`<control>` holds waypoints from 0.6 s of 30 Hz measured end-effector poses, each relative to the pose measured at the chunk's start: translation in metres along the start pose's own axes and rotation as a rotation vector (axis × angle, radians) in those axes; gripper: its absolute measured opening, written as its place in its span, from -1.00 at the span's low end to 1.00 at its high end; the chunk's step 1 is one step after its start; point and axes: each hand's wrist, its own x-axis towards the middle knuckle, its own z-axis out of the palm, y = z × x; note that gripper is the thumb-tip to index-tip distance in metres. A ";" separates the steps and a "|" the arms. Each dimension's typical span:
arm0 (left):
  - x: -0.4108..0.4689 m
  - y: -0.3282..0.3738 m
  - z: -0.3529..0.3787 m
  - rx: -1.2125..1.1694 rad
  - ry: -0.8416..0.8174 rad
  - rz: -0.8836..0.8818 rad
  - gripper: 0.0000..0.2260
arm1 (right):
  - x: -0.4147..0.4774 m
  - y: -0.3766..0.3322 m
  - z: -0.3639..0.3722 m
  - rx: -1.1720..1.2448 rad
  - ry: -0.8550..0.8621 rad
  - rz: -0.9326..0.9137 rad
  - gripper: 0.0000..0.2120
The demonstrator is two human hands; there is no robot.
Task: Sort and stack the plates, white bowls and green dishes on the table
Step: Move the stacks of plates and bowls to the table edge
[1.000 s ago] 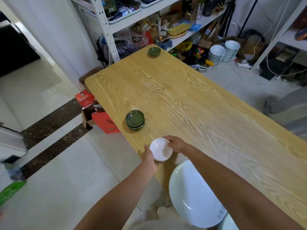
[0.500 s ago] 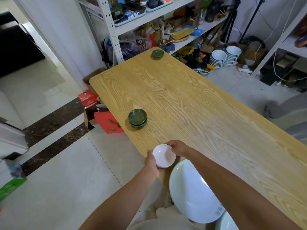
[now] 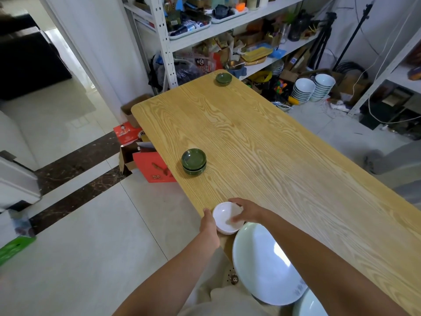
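Note:
A small stack of white bowls (image 3: 224,215) sits at the near left edge of the wooden table (image 3: 273,160). My left hand (image 3: 208,222) grips its left side and my right hand (image 3: 247,209) curls over its right rim. Just behind the bowls, nearer me, a large white plate (image 3: 262,265) lies partly under my right forearm, and another white plate (image 3: 307,304) shows at the bottom edge. A stack of green dishes (image 3: 194,161) stands by the left edge farther up. A second, smaller green stack (image 3: 223,78) is at the far corner.
Metal shelving (image 3: 164,42) packed with clutter stands beyond the table's far end. Stacks of white bowls (image 3: 312,87) sit on the floor at the right. Red cardboard boxes (image 3: 150,165) lie on the floor against the table's left side.
Both hands have slid the white bowls a little back towards me and the large plate. The camera has tilted up, showing more of the shelves.

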 end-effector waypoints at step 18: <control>0.005 -0.006 -0.005 -0.108 0.013 -0.145 -0.24 | 0.013 0.007 0.011 -0.091 0.080 -0.046 -0.16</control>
